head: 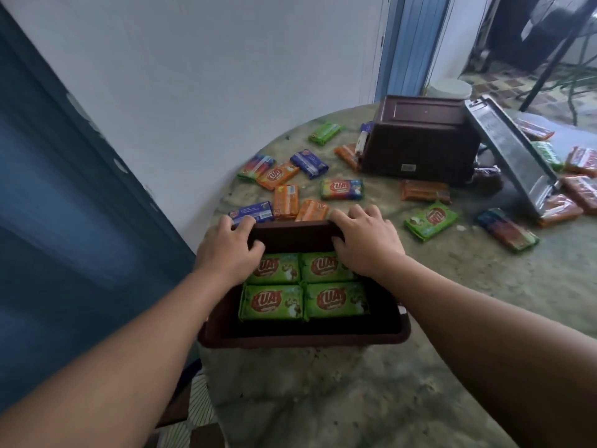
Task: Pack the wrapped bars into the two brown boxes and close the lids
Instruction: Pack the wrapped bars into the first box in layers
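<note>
A brown box [300,334] stands at the near edge of the round table, holding several green wrapped bars [273,302]. Its lid [295,236] is raised at the far side. My left hand [229,250] grips the lid's left end and my right hand [365,240] grips its right end, fingers curled over the top edge. A second brown box [420,140] lies tipped on its side at the back, with its lid [513,156] hanging open to the right. Loose bars in orange, blue and green wrappers [286,202] lie scattered between the boxes.
The stone-patterned table [420,318] meets a white wall [226,76] at the back left, beside a blue door [64,205]. More orange bars [578,185] lie right of the open lid. A green bar [431,221] and a striped one [507,234] lie right of my hand.
</note>
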Available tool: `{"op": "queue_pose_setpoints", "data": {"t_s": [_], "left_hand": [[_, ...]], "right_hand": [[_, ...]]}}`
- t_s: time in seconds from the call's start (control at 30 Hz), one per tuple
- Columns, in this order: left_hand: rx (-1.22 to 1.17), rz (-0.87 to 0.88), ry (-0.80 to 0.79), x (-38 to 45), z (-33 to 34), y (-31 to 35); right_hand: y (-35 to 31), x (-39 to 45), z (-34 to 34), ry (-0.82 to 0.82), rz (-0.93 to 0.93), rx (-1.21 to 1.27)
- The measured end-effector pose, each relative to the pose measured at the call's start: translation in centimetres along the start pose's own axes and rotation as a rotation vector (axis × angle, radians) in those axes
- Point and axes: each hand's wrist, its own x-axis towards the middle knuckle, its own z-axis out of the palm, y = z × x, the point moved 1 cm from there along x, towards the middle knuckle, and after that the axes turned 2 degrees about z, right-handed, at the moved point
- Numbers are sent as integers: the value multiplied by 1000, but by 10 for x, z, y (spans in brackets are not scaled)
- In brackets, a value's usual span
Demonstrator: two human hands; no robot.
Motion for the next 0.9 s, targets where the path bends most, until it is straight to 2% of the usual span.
{"op": "queue_pose_setpoints", "data": {"t_s": [0.1, 0.17, 0.27, 0.4, 0.67, 0.77, 0.9], "left_hand": [[-87, 34, -53, 13, -13, 3], [-258, 14, -84, 34, -22, 5], [-378, -10, -61, 78, -28, 6], [-270, 55, -113, 125, -26, -7], [63, 73, -345, 159, 9, -34], [112, 80, -382, 161, 23, -37], [41, 118, -391, 167, 34, -38]], "right_hand": [[-3, 2, -7, -4, 55, 22], [-10, 15, -12, -39, 77, 92], [-21, 50, -23, -94, 83, 199], [-34, 100, -25, -148, 36, 144], [-37, 149, -2, -501, -52, -194], [-43, 153, 14, -500, -134, -282], [-48, 157, 26, -471, -159, -298]]}}
